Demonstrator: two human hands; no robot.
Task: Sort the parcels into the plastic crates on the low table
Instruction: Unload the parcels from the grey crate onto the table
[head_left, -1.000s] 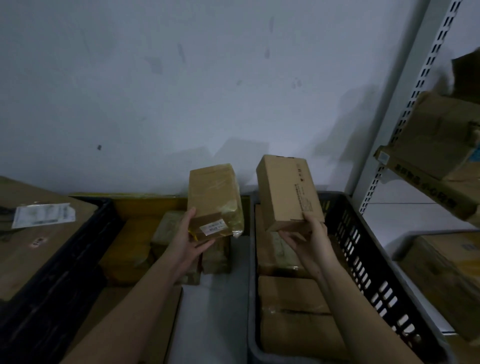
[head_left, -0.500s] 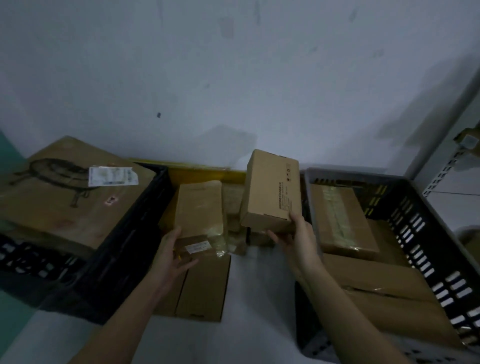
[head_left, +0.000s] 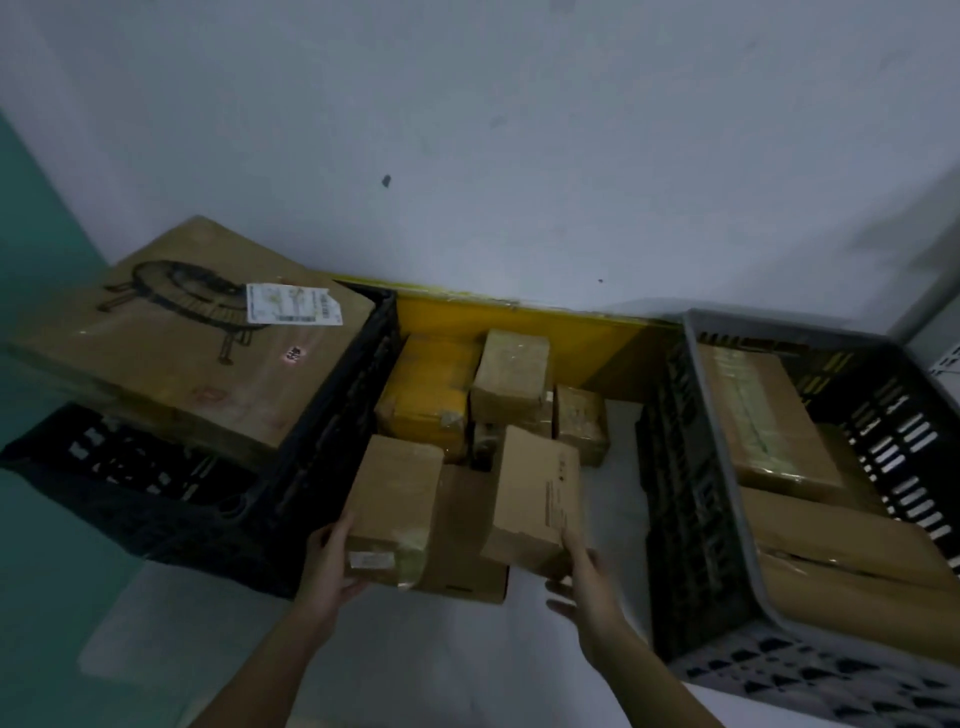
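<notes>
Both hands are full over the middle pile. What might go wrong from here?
1. The right hand grips only the near bottom corner of its box, which tilts; it may slip or tip onto the pile.
2. The left hand holds its taped parcel by one end, so it may swing down.
3. The gray crate already looks full.

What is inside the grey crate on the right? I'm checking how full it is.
The grey crate holds several brown cardboard parcels: a taped one lying on top, larger ones below. Anything beneath them is covered.
</notes>
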